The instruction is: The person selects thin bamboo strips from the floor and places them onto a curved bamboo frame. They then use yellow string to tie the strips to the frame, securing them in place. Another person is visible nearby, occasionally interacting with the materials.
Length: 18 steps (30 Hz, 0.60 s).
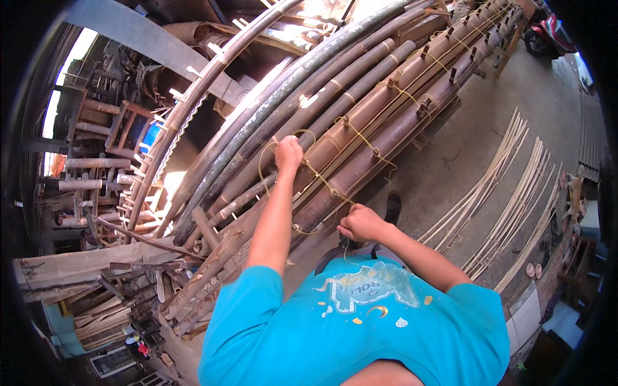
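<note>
1. Brown and mottled bamboo poles [277, 88] lie close alongside the pegged pair on the left; the left hand [289, 154] is over them.
2. Short dark pegs [346, 122] stick up along the pair, obstructing the surface beyond the hands.
3. Thin bamboo strips [508, 212] lie in bundles on the floor [444, 174] to the right; a motorbike [547, 35] stands at upper right.
4. The two pegged bamboo poles [402, 132] lie before the person, long axes running from lower left to upper right, away from the body.
5. Yellow cord [321, 180] crosses them between the hands.
6. Left fingers are clenched on the cord; the right hand [360, 224] grasps its nearer stretch.
</note>
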### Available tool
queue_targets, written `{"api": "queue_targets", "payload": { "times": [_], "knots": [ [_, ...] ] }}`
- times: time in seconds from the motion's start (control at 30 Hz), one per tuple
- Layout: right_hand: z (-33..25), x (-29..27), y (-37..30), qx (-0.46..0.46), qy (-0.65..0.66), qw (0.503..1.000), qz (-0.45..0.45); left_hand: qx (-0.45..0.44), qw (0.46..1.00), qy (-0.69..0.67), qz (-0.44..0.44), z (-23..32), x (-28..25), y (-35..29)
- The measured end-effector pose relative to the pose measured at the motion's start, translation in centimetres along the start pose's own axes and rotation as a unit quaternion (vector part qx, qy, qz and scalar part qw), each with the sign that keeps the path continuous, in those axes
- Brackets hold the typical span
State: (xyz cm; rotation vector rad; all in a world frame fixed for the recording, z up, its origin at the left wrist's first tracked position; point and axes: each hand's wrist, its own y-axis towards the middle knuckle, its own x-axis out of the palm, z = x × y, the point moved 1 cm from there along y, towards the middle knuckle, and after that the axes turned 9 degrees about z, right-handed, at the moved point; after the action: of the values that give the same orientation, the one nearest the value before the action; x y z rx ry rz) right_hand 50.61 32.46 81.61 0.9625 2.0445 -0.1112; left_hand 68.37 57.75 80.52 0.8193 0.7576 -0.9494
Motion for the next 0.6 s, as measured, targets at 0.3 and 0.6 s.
{"api": "queue_targets", "payload": {
  "times": [0.3, 0.6],
  "knots": [
    [-6.4, 6.4, 1.4, 0.306, 0.566, 0.751, -0.148, -0.067, 0.996, 0.053, -0.037, -0.2, -15.1, -8.2],
    [-16.6, 3.0, 15.7, 0.033, 0.412, 0.91, 0.042, 0.09, 0.947, -0.292, 0.096, -6.6, -8.2, -18.8]
  ]
}}
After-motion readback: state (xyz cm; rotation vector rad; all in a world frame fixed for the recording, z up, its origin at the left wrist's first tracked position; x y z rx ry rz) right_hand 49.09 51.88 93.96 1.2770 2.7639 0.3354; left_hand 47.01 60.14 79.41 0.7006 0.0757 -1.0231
